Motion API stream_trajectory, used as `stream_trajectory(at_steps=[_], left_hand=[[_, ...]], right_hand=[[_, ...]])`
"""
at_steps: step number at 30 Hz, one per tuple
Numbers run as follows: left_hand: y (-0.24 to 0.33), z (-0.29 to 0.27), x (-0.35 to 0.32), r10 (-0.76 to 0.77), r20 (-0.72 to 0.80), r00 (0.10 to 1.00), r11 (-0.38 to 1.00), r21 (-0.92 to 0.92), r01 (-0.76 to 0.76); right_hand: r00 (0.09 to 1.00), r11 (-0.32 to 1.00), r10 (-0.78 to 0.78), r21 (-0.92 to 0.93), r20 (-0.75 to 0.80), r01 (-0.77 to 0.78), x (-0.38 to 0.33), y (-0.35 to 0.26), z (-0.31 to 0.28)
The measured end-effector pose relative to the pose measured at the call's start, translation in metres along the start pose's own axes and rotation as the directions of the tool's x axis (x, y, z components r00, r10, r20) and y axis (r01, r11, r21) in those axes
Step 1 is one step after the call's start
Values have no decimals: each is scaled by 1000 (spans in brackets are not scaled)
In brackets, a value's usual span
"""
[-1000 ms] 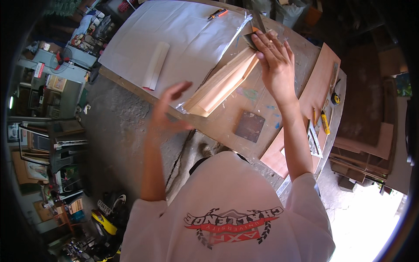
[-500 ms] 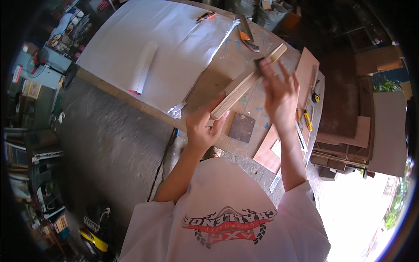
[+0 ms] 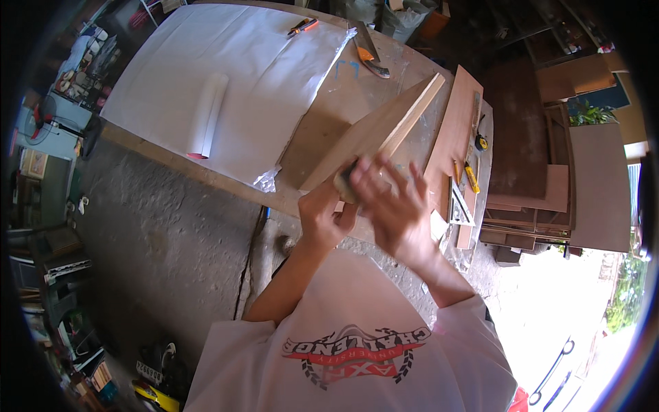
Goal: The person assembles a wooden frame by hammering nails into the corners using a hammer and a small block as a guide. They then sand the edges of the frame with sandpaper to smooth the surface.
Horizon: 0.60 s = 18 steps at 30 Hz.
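A wooden board stands slanted over the table, its long pale edge turned up. My left hand is closed round the near end of the board and steadies it. My right hand lies across that same end, its fingers partly spread and blurred by motion. Beneath those fingers is a small dark pad, which looks like sandpaper, pressed on the board's edge. Its full shape is hidden by the hand.
White paper sheeting with a paper roll covers the table's left side. Pliers and a handsaw lie farther back. On the right are a plywood strip, tape measure, yellow cutter and triangle ruler.
My right hand has slid the dark pad from the board's far part to its near end. The board has tilted, showing more of its broad face. The view has shifted slightly.
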<state>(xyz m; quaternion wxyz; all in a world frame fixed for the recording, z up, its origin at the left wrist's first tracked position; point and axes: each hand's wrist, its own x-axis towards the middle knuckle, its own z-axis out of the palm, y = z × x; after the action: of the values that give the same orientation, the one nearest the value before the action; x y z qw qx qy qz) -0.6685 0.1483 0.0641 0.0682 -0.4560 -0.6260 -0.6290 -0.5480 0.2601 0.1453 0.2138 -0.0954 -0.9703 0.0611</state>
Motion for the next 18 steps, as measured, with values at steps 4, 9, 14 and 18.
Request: stream_trajectory(at_steps=[4, 9, 14, 18], left_hand=[[1, 1, -1, -6, 22, 1000, 999, -49, 7], [5, 5, -3, -142, -40, 989, 964, -232, 129], [6, 3, -2, -18, 22, 1000, 999, -31, 19], [9, 4, -3, -71, 7, 997, 995, -69, 71]], right_hand=[[979, 957, 177, -212, -100, -195, 6, 20, -2], [999, 997, -21, -77, 29, 23, -8, 2, -2], [996, 967, 66, -242, -54, -77, 3, 19, -11], [997, 988, -79, -131, -1, 78, -3, 5, -18]])
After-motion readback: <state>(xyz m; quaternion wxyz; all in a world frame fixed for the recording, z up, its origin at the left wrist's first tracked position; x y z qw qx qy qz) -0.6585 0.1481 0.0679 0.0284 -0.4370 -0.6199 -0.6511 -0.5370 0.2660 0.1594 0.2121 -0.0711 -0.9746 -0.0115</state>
